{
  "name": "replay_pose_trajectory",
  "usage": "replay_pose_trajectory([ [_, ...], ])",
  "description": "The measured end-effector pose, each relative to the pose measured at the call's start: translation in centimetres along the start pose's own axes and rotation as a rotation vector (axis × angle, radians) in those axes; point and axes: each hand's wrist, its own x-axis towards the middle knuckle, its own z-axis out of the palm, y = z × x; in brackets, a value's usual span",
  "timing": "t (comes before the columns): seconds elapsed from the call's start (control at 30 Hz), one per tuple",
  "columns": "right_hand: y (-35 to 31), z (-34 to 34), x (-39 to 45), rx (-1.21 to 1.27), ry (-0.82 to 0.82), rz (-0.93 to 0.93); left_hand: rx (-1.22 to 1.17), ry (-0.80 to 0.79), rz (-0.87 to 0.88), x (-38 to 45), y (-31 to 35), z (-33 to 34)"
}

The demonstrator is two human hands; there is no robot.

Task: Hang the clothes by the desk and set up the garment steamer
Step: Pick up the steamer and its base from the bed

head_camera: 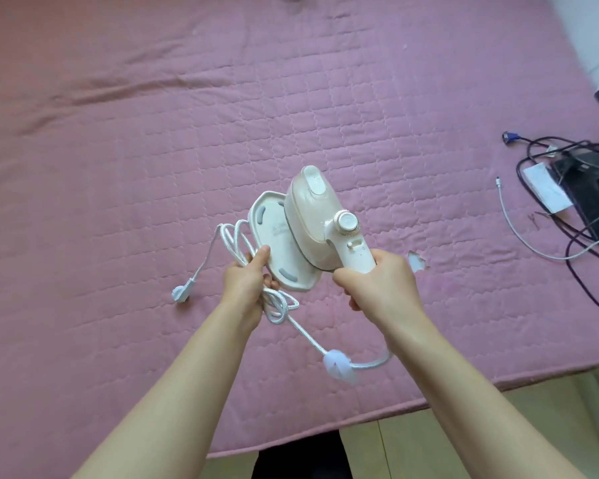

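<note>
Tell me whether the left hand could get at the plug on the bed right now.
Probably not as things stand. The left hand already grips the looped cord and the steamer's base plate, so it is full. The plug itself lies bare on the pink bed cover, nothing over it, just left of that hand.

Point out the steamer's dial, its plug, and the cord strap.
dial (347, 221), head view, on its round face.
plug (180, 293), head view, on its body.
cord strap (339, 367), head view, on its wrapped band.
</note>
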Motion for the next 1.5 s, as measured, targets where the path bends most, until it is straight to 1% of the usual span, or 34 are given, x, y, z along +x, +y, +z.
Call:
replay_pose_trajectory([
  [0.17,-3.7,-1.1,-5.1,0.053,0.019,-0.042,-0.116,0.05,0.013,-4.9,2.8,-5.3],
  [0.27,-5.4,-1.5,-7.8,0.111,-0.003,-0.055,-0.19,0.094,0.036,-8.4,4.1,-8.3],
  [0.4,-7.0,-1.4,-10.9,0.133,-0.042,-0.084,-0.164,0.177,0.086,-12.2,3.7,-11.1],
  [0.5,-7.4,-0.9,-12.1,0.128,-0.082,-0.101,-0.153,0.273,0.09,-12.5,2.0,-11.8],
  [0.6,-7.0,0.2,-12.7,0.095,-0.131,-0.099,-0.19,0.314,0.04,-11.1,0.4,-12.5],
  [0.7,-5.9,2.7,-11.3,0.054,-0.155,-0.126,-0.214,0.337,0.01,-8.0,-1.3,-12.7],
  [0.87,-3.5,5.7,-8.8,-0.091,-0.162,-0.144,-0.174,0.531,-0.018,-4.9,-4.1,-13.8],
  [0.93,-2.4,6.5,-7.9,-0.101,-0.135,-0.136,-0.122,0.603,-0.047,-3.5,-5.5,-14.3],
  [1.0,-1.4,7.1,-6.9,-0.11,-0.114,-0.118,-0.077,0.642,-0.09,-2.3,-6.7,-14.5],
  [1.17,0.8,8.1,-4.0,-0.095,-0.098,-0.054,-0.029,0.645,-0.199,1.5,-9.4,-14.0],
  [1.33,2.7,9.9,-0.6,-0.067,-0.089,-0.009,-0.112,0.608,-0.319,5.5,-11.7,-13.2],
  [1.5,3.9,11.4,1.6,-0.008,-0.115,0.023,-0.11,0.559,-0.344,8.3,-13.2,-13.1],
])
